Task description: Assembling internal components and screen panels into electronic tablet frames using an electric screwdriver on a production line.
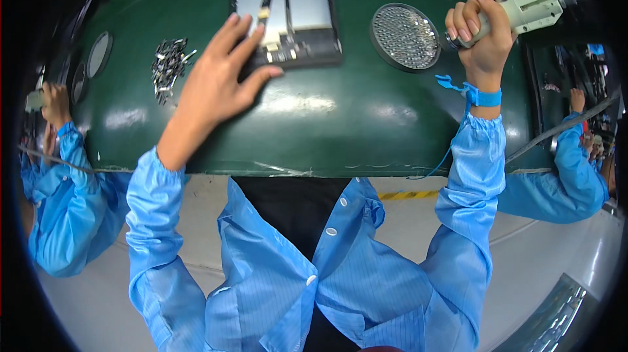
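An opened tablet-like device [307, 0], with large silver battery cells and a black frame, lies on the green table at the top middle. My left hand [226, 67] rests on its near left corner, fingers stretched and apart, by the small circuit parts and a dark ribbon strip. My right hand [484, 21] is wrapped round a pale green electric screwdriver [533, 8], raised at the upper right; its tip is hard to make out. Just left of that hand stands a round dish [374, 28] full of small shiny screws. A blue strap [487, 97] circles my right wrist.
Left of the device lies a pile of small black and silver parts [169, 69]. Another round dish [99, 54] stands at the far left. Co-workers in blue sleeves work at both sides. A grey cable [562, 126] crosses at right; the table's front edge [288, 173] is worn.
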### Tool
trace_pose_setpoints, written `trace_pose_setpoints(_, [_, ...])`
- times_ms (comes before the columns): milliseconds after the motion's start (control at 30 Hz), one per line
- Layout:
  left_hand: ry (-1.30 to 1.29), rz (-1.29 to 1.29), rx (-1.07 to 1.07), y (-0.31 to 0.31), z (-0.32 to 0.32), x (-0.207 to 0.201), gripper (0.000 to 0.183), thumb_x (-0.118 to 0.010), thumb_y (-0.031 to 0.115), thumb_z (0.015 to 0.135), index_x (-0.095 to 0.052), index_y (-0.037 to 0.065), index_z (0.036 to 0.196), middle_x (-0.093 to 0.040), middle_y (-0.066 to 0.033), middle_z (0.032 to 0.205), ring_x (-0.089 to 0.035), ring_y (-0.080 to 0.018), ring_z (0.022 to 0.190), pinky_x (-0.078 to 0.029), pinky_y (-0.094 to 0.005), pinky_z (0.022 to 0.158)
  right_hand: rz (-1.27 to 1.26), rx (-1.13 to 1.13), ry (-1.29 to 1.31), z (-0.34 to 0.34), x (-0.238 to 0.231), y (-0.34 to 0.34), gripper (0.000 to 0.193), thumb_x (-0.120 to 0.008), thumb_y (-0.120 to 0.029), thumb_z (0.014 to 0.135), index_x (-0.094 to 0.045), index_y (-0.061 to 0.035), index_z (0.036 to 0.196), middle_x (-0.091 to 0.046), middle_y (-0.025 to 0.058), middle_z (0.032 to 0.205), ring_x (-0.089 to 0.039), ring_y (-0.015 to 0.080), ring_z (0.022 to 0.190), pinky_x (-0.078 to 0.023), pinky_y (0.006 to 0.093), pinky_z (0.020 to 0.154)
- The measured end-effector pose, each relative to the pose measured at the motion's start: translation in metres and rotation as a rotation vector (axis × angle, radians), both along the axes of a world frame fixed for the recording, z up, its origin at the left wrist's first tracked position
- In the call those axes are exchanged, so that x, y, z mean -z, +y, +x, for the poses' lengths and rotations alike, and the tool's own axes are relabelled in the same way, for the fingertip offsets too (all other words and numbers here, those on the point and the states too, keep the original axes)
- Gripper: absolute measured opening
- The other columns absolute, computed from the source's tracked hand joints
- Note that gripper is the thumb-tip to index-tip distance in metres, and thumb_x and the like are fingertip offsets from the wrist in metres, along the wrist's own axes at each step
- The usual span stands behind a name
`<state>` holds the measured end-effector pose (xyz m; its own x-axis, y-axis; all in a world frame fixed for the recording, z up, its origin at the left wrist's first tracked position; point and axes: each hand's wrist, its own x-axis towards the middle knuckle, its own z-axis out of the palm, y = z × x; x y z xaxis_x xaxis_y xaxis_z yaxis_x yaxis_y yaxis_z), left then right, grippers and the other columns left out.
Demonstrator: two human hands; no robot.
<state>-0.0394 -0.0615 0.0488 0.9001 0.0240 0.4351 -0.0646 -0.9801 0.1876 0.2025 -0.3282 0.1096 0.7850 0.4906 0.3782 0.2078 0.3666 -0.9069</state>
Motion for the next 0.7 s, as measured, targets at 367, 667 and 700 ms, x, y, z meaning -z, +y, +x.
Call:
trace_pose_setpoints(367, [-0.028, 0.169, 0.099, 0.162, 0.200, 0.029, 0.051, -0.060, 0.039, 0.095, -0.058, 0.002, 0.132, -0.054, -0.0198, 0.138, -0.044, -0.0398, 0.133, -0.041, -0.0436, 0.107, 0.092, -0.001, 0.066, -0.017, 0.015, 0.018, 0.024, -0.051, -0.010, 0.091, -0.057, 0.0080, 0.106, -0.035, 0.0010, 0.050, -0.036, 0.0117, 0.039, -0.037, 0.0311, 0.042])
trace_pose_setpoints(667, [-0.237, 0.411, -0.019, 0.113, 0.182, 0.022, 0.045, -0.066, 0.035, 0.092, -0.064, 0.005, 0.126, -0.055, -0.0198, 0.136, -0.046, -0.0412, 0.132, -0.039, -0.0445, 0.109, 0.023, -0.020, 0.067, -0.027, 0.022, 0.025, 0.024, -0.050, -0.009, 0.091, -0.058, 0.0076, 0.106, -0.036, 0.0006, 0.050, -0.036, 0.0113, 0.039, -0.037, 0.0304, 0.041])
trace_pose_setpoints(700, [-0.231, 0.252, 0.060, 0.087, 0.164, 0.019, 0.041, -0.069, 0.032, 0.090, -0.066, 0.005, 0.122, -0.058, -0.0190, 0.132, -0.050, -0.0395, 0.128, -0.041, -0.0457, 0.108, 0.041, -0.040, 0.079, -0.026, 0.024, 0.025, 0.024, -0.050, -0.009, 0.091, -0.058, 0.0077, 0.106, -0.036, 0.0008, 0.050, -0.037, 0.0114, 0.039, -0.037, 0.0305, 0.041])
